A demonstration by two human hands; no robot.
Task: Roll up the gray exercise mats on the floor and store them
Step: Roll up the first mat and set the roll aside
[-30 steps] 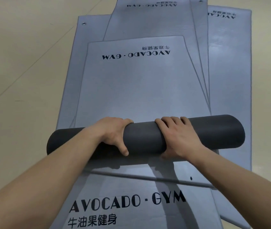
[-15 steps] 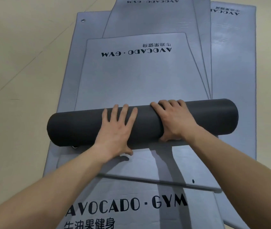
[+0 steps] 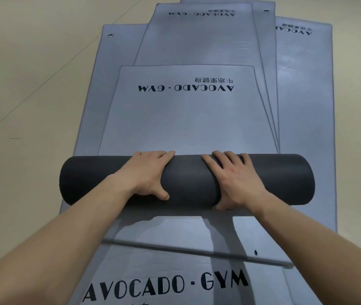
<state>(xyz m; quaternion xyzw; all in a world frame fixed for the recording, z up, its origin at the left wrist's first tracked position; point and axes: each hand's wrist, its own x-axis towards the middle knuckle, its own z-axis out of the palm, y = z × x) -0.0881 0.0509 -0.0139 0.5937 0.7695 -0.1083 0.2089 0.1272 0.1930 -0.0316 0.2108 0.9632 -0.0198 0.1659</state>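
Several gray exercise mats printed "AVOCADO · GYM" lie overlapping on the floor. The top mat (image 3: 186, 119) is partly rolled into a dark gray roll (image 3: 188, 179) lying crosswise in the middle of the view. My left hand (image 3: 147, 172) grips the roll left of its middle, fingers over the far side, thumb on the near side. My right hand (image 3: 233, 179) grips it right of the middle the same way. The unrolled part of this mat stretches away from me, its logo upside down.
Under the roll lie other flat mats: one nearest me (image 3: 166, 285), one to the far right (image 3: 307, 102), one on the left with a metal eyelet (image 3: 110, 35), and more behind (image 3: 201, 34). Beige floor (image 3: 25, 84) surrounds the pile.
The roll has turned away from me and grown thicker. My left hand, flat on top half a second ago, now wraps the roll again. More of the mat underneath shows near me.
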